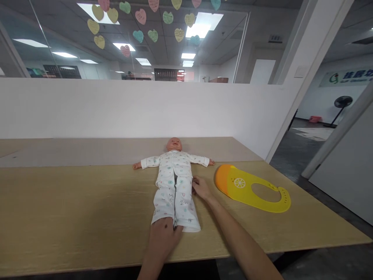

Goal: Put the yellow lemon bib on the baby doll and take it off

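Baby doll (pixel 174 144) in white printed pajamas (pixel 171 182), lying on a wooden table (pixel 87 210). Left hand (pixel 163 239) covers the trouser cuffs, right hand (pixel 201 188) touches the trouser side; neither grip can be told. Yellow silicone bib (pixel 237 186) lies just beside.

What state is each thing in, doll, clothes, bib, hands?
baby doll, on its back, arms spread
white printed pajamas, on the doll
yellow-orange bib, flat on the table, off the doll
left hand, on the pajama leg ends, fingers hidden
right hand, against the pajama leg's outer side
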{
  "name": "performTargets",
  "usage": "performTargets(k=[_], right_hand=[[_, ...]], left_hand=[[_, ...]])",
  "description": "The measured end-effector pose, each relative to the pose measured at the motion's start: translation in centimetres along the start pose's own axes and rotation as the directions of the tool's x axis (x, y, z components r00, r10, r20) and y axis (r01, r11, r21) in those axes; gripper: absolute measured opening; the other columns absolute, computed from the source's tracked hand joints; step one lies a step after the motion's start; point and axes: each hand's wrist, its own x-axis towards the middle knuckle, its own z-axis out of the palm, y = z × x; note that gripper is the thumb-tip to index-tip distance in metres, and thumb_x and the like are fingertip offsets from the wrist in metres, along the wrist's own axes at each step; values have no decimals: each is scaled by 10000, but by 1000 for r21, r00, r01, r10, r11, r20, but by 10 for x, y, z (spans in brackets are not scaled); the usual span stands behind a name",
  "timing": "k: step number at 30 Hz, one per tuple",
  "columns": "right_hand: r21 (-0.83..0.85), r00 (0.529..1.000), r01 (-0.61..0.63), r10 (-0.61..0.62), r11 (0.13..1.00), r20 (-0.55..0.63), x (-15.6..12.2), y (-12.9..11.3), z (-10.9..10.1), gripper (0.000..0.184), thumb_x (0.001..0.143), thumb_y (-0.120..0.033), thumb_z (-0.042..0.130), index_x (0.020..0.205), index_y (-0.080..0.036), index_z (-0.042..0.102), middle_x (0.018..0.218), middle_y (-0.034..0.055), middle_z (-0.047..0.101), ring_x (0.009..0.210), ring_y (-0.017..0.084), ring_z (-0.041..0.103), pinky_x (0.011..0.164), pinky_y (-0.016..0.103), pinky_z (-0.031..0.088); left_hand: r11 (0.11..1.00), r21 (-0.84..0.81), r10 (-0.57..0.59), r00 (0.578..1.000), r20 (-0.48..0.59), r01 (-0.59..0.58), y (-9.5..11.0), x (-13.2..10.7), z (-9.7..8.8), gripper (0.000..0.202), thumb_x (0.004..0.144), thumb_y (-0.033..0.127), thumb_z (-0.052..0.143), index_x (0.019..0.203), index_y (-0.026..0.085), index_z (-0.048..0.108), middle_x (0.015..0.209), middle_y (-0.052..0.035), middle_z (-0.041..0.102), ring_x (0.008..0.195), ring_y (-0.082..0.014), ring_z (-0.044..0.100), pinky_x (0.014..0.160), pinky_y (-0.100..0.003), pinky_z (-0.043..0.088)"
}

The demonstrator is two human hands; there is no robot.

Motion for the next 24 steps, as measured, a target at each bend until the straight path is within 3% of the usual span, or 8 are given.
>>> performTargets(k=[11,15,18,24], right_hand=[[-15,1000,18,-18,1000,13,3,3,-1,283,748,-34,418,942,-145,592,670,-5,641,470,91,558,455,185,449],[-2,1000,10,-10,1000,4,2,2,0,273,754,-36,432,945,-144,595,657,-15,626,462,79,544,443,170,436],[5,1000,7,-7,1000,11,1,1,0,284,753,-23,419,947,-144,587,638,-23,613,448,76,533,447,176,442],[11,1000,11,-11,1000,7,0,0,0,277,742,-13,411,915,-148,582,624,-32,606,450,74,533,458,175,446]], left_hand=[[957,270,172,955,-241,-104,2,-6,-3,206,812,173,511,613,193,560,549,-45,581,535,-188,564,523,-295,374],[961,238,169,980,-104,-141,1,-5,0,188,815,134,489,672,195,595,582,-42,594,581,-185,577,534,-286,364],[978,187,95,995,-7,-92,-1,-4,5,181,820,173,490,682,176,606,596,-56,608,617,-199,600,553,-288,385],[991,127,15,984,175,-37,-2,2,2,195,847,205,471,750,155,633,702,-82,666,726,-210,639,649,-294,439]])
